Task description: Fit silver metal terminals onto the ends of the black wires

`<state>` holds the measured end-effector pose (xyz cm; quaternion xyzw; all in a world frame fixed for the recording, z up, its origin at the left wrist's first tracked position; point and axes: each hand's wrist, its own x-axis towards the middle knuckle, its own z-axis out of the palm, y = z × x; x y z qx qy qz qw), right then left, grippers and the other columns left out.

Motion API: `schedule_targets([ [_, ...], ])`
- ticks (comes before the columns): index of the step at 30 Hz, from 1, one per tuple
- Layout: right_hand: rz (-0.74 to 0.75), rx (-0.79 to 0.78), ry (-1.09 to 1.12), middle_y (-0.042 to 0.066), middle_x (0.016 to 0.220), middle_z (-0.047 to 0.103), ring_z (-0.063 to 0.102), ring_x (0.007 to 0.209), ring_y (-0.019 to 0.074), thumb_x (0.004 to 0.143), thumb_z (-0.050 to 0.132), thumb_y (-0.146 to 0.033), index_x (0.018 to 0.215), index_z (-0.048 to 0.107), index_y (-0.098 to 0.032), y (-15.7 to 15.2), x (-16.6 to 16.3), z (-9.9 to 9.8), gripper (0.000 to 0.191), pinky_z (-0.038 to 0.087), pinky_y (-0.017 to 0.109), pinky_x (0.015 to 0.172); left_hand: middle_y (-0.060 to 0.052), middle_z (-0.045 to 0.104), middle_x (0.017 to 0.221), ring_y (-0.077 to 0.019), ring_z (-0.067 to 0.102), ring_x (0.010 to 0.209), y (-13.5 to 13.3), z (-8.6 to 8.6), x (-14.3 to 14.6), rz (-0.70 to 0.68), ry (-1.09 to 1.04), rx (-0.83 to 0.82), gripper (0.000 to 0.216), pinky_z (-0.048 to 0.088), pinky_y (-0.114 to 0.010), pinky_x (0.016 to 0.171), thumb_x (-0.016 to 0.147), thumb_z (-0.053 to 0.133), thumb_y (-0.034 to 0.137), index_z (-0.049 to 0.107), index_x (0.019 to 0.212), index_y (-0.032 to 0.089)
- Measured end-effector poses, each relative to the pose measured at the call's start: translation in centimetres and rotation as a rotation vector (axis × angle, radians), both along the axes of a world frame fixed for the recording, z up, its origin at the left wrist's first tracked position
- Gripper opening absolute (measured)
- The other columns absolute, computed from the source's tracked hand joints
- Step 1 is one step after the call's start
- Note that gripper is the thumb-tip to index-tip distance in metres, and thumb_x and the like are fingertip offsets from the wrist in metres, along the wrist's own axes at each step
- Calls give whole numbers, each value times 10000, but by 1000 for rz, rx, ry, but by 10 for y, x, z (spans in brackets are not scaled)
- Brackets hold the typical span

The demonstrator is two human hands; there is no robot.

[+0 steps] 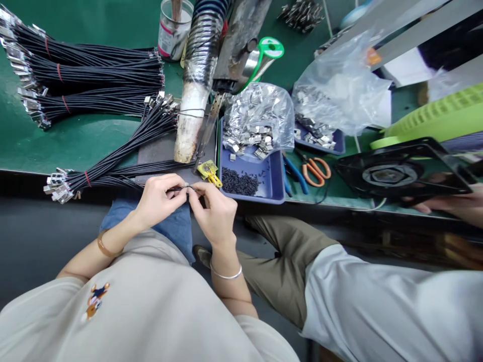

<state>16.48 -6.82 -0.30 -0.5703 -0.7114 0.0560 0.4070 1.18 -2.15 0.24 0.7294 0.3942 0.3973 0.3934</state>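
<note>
My left hand (160, 198) pinches the end of a black cable at the bench's front edge. Fingertip to fingertip with it, my right hand (215, 208) is closed on the same cable end, where a tiny silvery part shows between the fingers. What exactly sits in the right pinch is mostly hidden. Left of my hands lies a red-banded bundle of black cables (113, 146) with metal connectors (60, 186) at its near end. A yellow clip-like tool (212, 176) rests just beyond my right hand.
A blue tray (271, 188) holds short black sleeves (239, 182) and a bag of metal connectors (256, 120). Above the bench hang a fume hose (192, 100) and a solder spool (260, 60). Orange-handled scissors (317, 171), pliers (296, 173) and a fan (396, 173) lie right, beside a co-worker.
</note>
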Motion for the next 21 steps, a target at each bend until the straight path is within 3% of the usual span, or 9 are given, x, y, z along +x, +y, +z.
schedule_targets([
  [5,-64,-174,204,-8,716,691,612,533,100,958,544,-295,861,579,-212,2,-1,-6,132,489,216,572,24,579,603,-74,421,505,0,-5,-1,-5,-22,21,133,343,-198,506,817,595,139,641,692,149],
  [10,-29,-301,542,-28,642,672,660,563,117,935,562,-331,815,538,-223,1,1,1,163,520,214,569,33,560,595,-76,424,504,-3,-3,0,39,-60,26,132,347,-199,505,805,592,108,646,694,154],
  [14,-102,-290,418,-38,583,634,540,457,90,889,612,-323,742,580,-211,2,2,8,187,429,209,486,41,518,578,-82,411,507,-5,-3,1,45,-21,133,158,342,-216,527,823,578,102,619,685,167],
  [17,-108,-269,278,-37,595,632,503,467,82,863,628,-304,713,594,-208,4,-1,8,182,435,218,527,36,510,575,-93,413,521,-6,-7,0,20,35,178,189,357,-226,546,852,562,133,607,674,175],
  [21,-73,-306,312,-44,570,599,448,451,73,863,580,-277,682,576,-204,4,-5,6,195,393,215,505,22,574,603,-90,450,527,-6,-9,-3,-14,6,69,128,389,-215,549,835,571,149,638,727,165],
])
